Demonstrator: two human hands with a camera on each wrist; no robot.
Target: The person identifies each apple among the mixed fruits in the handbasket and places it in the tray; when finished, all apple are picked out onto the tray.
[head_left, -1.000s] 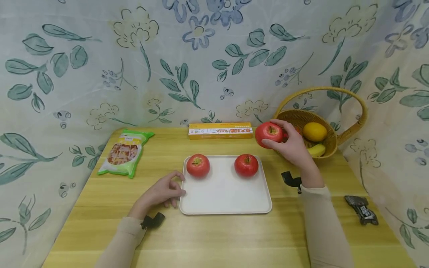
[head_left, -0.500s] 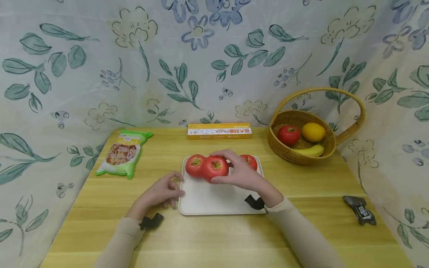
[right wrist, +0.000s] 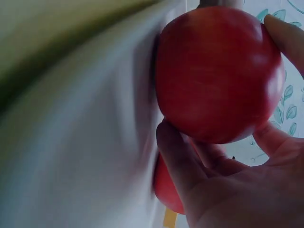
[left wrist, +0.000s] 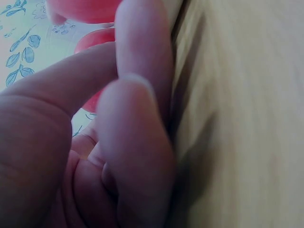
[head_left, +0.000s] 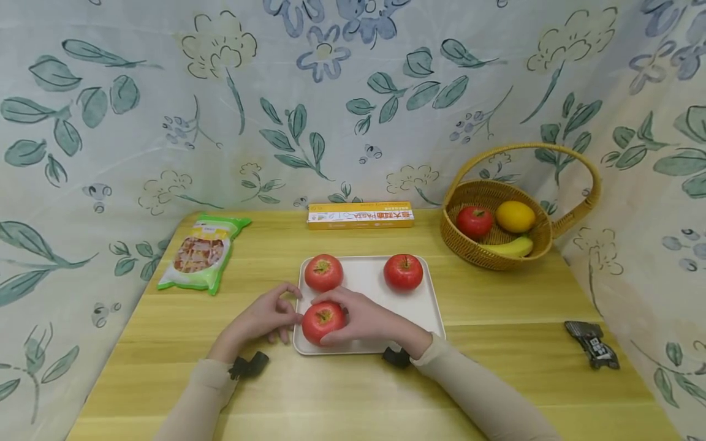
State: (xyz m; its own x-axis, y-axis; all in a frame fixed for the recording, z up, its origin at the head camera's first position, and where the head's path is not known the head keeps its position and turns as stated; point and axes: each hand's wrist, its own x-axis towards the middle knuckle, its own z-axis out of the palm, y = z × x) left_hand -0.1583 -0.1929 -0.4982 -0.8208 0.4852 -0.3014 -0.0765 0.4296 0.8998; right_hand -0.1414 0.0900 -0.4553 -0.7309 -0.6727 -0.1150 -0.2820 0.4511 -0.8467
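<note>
Here, right fingers curled round a red apple, left fingers loosely bent.

We can read "PASTA" on the yellow-orange box behind the tray, next to Chinese characters we can't make out. Print on the green bag left of the tray and black wrapper right of it: too small.

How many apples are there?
4: one apple in the right hand, a far-left one and far-right one on the tray, another in the basket, which may hide more.
</note>
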